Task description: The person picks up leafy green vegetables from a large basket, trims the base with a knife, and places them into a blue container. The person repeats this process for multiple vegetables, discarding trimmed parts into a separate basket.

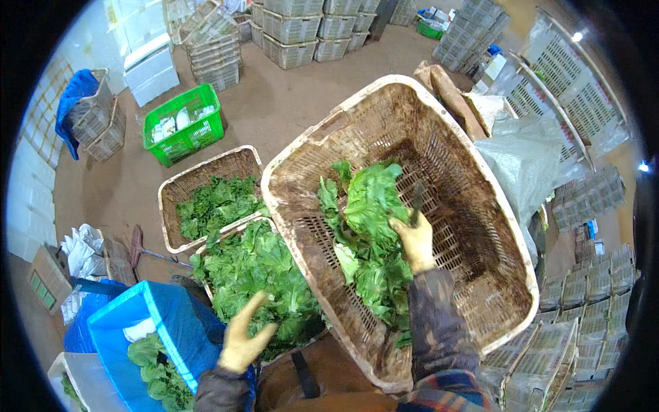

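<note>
A large, dirt-stained plastic crate (396, 82) stands tilted before me with leafy green lettuce (370, 201) in it. Inside it, my right hand (416, 239), in a pale yellow glove, grips a dark, narrow tool (417, 201), perhaps a knife, and touches the lettuce; whether it also holds the leaves is unclear. My left hand (247, 332), gloved alike, is empty with thumb and fingers apart. It is over the near edge of a crate heaped with green leaves (257, 273). Behind that heap lies another crate (165, 206) with curly leaves.
At lower left is a blue-lined box (154, 309) with greens. A green basket (180, 149) with white items stands on the floor beyond. Crates are stacked at the back (291, 38) and lower right (545, 360). Plastic sheeting (520, 154) drapes right of the large crate.
</note>
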The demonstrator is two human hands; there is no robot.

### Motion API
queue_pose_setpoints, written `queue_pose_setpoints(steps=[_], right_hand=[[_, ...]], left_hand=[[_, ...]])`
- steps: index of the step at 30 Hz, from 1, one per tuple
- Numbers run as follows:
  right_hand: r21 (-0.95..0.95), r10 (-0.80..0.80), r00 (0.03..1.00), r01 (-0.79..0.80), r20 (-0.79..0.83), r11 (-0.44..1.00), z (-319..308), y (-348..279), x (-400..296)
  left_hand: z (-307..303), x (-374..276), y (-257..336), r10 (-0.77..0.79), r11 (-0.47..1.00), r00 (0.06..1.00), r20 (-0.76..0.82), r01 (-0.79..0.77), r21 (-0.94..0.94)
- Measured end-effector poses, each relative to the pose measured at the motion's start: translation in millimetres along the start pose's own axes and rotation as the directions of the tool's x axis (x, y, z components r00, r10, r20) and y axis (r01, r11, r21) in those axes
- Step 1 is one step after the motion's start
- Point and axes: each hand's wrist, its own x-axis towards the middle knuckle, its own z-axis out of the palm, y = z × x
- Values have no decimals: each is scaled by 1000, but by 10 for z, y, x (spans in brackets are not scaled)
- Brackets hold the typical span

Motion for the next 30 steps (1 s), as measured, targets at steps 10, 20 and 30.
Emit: queue_pose_setpoints(steps=[10,20,30], right_hand=[[321,436,753,-623,492,713,1332,-105,-2712],[-346,-309,536,795,786,498,1976,-990,-2864],[-238,-427,646,687,632,687,1991,-84,-2470]], left_hand=[[384,-69,-342,-300,705,943,-148,115,-700],[-638,-1036,-708,-68,853,867,-494,307,421],[-711,-1335,-336,-194,733,925,-328,359,578]])
